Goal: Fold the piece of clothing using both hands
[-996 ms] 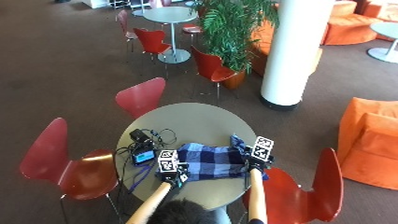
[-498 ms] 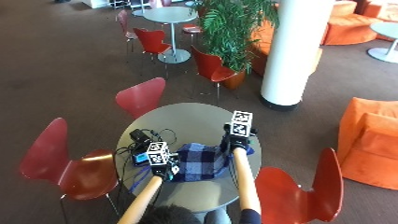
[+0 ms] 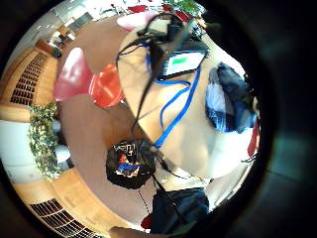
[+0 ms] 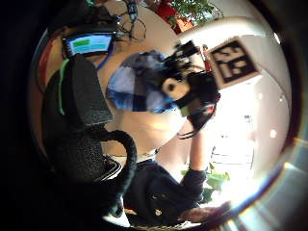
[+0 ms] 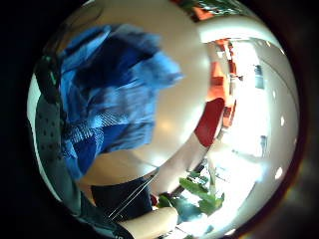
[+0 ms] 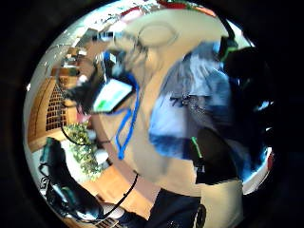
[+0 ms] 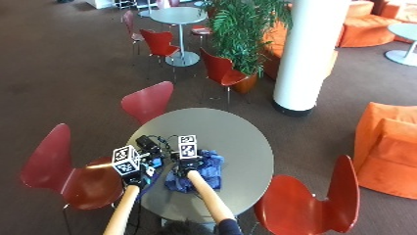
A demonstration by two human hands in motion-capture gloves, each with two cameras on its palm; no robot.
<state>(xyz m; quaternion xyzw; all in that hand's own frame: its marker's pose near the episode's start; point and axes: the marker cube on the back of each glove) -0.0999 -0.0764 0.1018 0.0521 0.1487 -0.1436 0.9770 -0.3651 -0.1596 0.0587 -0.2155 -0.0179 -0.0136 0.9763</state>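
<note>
Holding blue plaid cloth garment (image 7: 196, 175) bunched on round grey table (image 7: 241, 142), near our edge, since fold across looks half done. We judge right side carried over toward left. Our right hand (image 7: 187, 166) sits over garment's left part, arm reaching across; fingers curl into fabric in its palm views. Our left hand (image 7: 138, 172) hovers beside garment, over small lit-screen device (image 7: 151, 149) with blue cable (image 3: 176, 111); its fingers we cannot tell.
</note>
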